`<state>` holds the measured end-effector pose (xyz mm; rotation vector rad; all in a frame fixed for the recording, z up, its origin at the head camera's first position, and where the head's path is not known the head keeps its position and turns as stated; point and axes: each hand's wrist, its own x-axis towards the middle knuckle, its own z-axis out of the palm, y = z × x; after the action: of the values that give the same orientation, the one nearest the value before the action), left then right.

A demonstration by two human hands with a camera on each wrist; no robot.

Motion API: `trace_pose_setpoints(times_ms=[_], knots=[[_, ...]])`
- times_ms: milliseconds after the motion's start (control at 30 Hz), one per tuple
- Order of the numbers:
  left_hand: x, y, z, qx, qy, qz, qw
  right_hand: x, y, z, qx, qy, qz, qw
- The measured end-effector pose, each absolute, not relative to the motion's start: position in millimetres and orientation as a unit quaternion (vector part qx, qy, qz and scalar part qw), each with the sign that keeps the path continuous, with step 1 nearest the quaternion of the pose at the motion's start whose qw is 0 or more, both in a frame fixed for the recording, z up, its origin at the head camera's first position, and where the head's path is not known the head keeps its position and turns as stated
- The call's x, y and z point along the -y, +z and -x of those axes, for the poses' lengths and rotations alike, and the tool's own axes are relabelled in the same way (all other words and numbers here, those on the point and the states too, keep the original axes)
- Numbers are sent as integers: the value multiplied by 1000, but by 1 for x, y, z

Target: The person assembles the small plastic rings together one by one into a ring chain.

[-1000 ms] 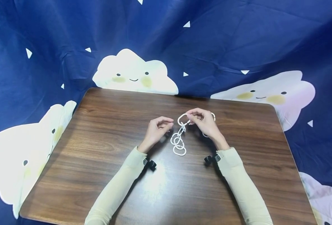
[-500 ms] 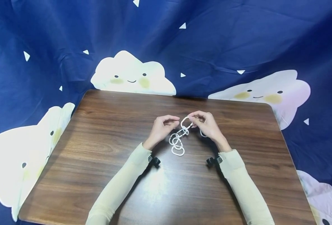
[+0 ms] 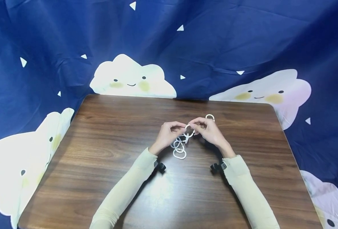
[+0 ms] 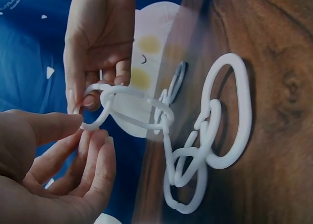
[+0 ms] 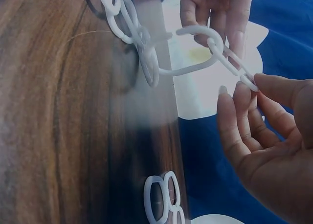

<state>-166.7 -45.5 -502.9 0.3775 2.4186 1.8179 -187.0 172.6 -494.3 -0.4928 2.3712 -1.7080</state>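
Moving right, my left hand has joined my right hand in pinching 1 white link, near the frame's centre.

Blue cloth with smiling clouds and white triangles hangs behind a brown wood-grained table.

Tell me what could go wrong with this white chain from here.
The left hand and right hand pinch the top link only by the fingertips, so it might slip and drop. The next link shows a gap in its ring, so a pull or twist could unhook it. The lower links lie overlapped on the table, so they may snag if lifted.
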Motion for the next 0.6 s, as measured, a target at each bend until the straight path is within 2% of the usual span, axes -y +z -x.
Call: trace_pose_setpoints(times_ms=[367,600], knots=[[45,-511,159,-785,605,-124,61,-175,-496,181,-799,-568,165,110],[45,-512,158,-783,610,-111,53,-195,-498,185,-802,-571,153,83]])
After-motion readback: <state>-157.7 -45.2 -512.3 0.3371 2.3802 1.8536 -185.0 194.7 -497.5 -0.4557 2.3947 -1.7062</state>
